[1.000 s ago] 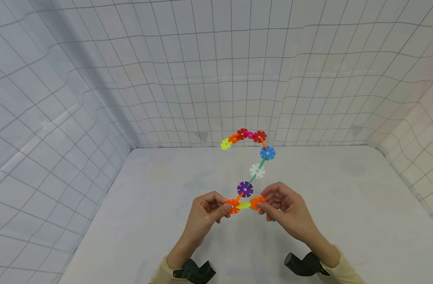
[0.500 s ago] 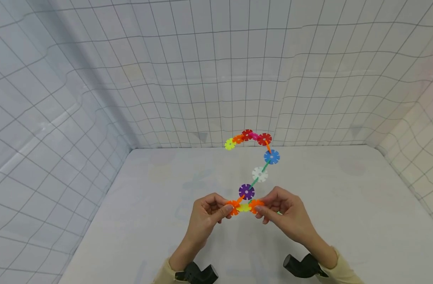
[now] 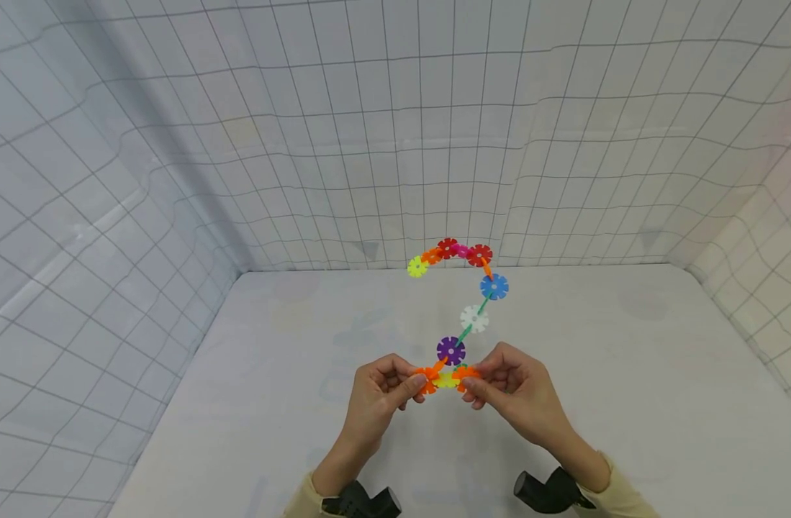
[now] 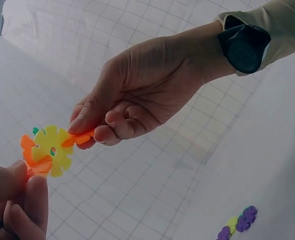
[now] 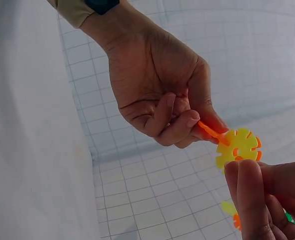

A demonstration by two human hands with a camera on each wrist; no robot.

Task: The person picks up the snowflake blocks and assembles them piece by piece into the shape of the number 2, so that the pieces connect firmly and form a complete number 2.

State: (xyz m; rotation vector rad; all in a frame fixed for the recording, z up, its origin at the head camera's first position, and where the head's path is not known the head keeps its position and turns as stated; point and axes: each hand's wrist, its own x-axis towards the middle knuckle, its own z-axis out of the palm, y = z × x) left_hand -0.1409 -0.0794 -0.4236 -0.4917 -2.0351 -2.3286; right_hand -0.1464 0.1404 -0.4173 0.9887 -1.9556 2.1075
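Note:
My left hand pinches an orange notched snowflake disc between thumb and fingers. Facing it, my right hand pinches another orange disc. A yellow disc sits between these two, slotted into orange pieces in the left wrist view, where my right hand's palm shows. From the left orange disc a chain runs up and away: a purple disc, a white disc, a blue disc, with green and orange pieces edge-on between them. Its far part curves left through red discs to a yellow-green end disc.
Purple discs with yellow and green ones show at the lower right of the left wrist view. Below the hands lies a white surface. White sheeting with grey grid lines rises at the back and both sides.
My right hand has moved left and slightly down, bringing its orange disc closer to the left one. The chain's far part has shifted a little right overall. My left hand has barely moved.

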